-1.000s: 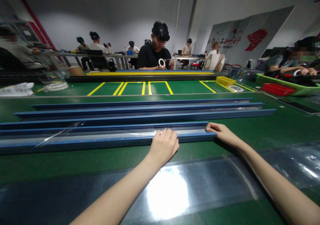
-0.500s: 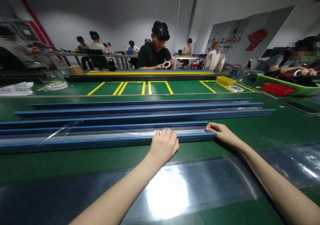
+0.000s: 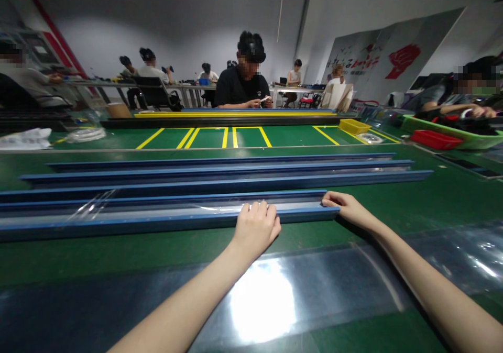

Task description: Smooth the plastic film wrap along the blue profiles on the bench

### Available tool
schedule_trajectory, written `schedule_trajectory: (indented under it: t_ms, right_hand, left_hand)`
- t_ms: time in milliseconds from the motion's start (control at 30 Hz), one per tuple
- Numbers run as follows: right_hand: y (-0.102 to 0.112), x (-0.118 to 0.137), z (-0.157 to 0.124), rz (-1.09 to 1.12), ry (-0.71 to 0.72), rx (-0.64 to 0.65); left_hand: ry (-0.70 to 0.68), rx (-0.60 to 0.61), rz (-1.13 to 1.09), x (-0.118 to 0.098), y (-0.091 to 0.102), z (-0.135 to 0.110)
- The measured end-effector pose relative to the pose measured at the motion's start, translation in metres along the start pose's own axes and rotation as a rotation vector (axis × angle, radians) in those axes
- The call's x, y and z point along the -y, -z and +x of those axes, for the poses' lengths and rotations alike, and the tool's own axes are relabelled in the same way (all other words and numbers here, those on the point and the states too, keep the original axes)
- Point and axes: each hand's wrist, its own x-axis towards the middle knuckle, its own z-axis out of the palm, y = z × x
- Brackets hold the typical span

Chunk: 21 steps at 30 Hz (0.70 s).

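Bracing the nearest blue channel point(image 3: 157, 227) on the green worktop point(image 3: 393, 201), apparently against sliding, the left hand point(image 3: 257, 227) clasps its near wall; the right hand point(image 3: 349, 210) curls at its right end, whether grasping it one cannot tell.

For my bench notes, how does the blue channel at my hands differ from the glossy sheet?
The blue channel has raised sides; the glossy sheet lies flat. The channel is blue, the sheet grayish with bright glare. The left hand and right hand touch the channel, not the sheet. Both lie on the green table.
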Motion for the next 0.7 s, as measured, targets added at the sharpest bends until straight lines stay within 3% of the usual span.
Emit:
schedule_trajectory:
  t_ms: [700]
  right_hand:
    - [0.0016, -0.0025, 0.001, 0.15, -0.061, -0.052]
  left_hand:
    - [0.0, 0.011, -0.005, 0.0003, 0.0038, 0.0014]
